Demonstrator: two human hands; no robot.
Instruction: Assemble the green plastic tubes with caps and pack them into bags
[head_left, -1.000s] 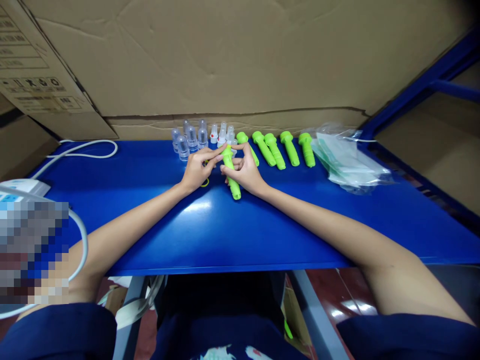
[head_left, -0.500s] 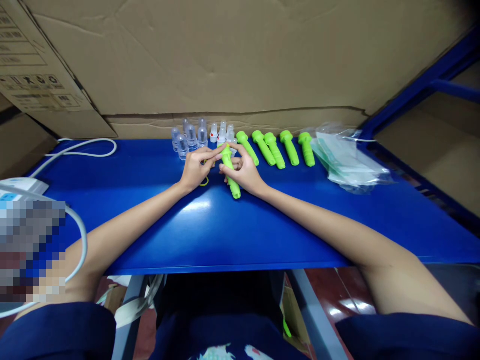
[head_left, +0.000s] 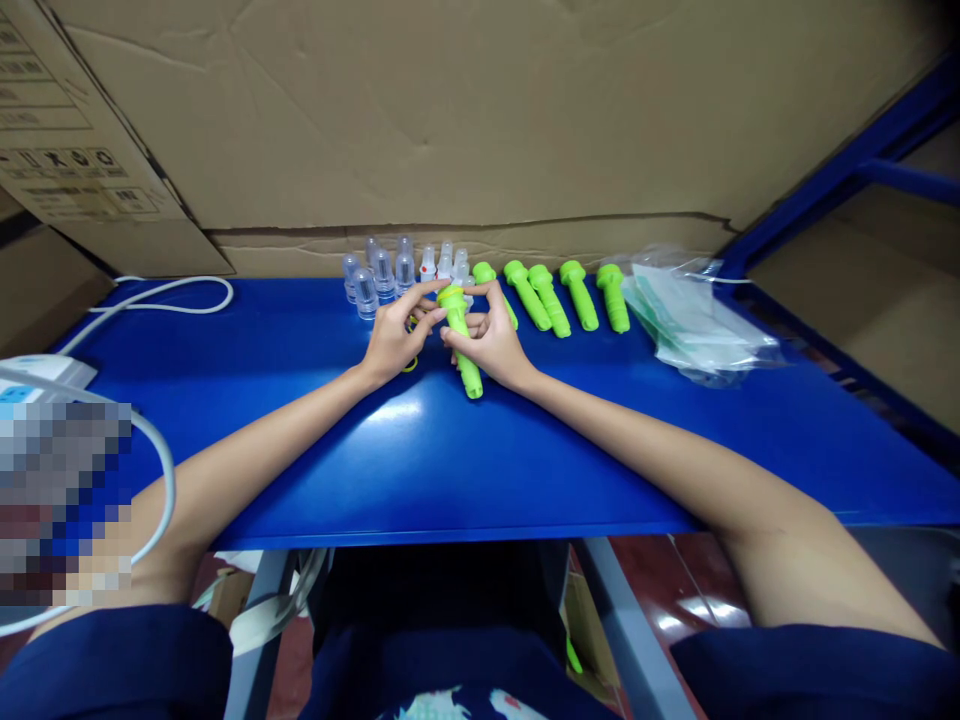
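Observation:
My right hand (head_left: 491, 340) is wrapped round a lime-green flashlight-shaped body (head_left: 466, 370), held tilted above the table with its wide head away from me. A thin yellow ring (head_left: 451, 293) shows around that head. On the other side, my left hand (head_left: 397, 335) is closed, with fingertips and thumb pressed at the ring and head. Another yellow ring (head_left: 410, 365) lies on the blue table beneath the left hand, partly hidden by it. Behind the hands stand several clear plastic domed caps (head_left: 365, 293) and several smaller clear pieces with white bases (head_left: 428, 265).
Several more green flashlight-shaped bodies (head_left: 577, 297) lie in a row behind my right hand. Clear plastic bags (head_left: 697, 320) lie at the right. A white power strip (head_left: 52, 375) with a cable is at the left. Cardboard (head_left: 450, 120) walls the back of the blue table (head_left: 465, 480).
The yellow ring now shows as a band around the green head. My left fingers have shifted slightly, index finger over the head and thumb drawn lower. The right hand keeps its hold.

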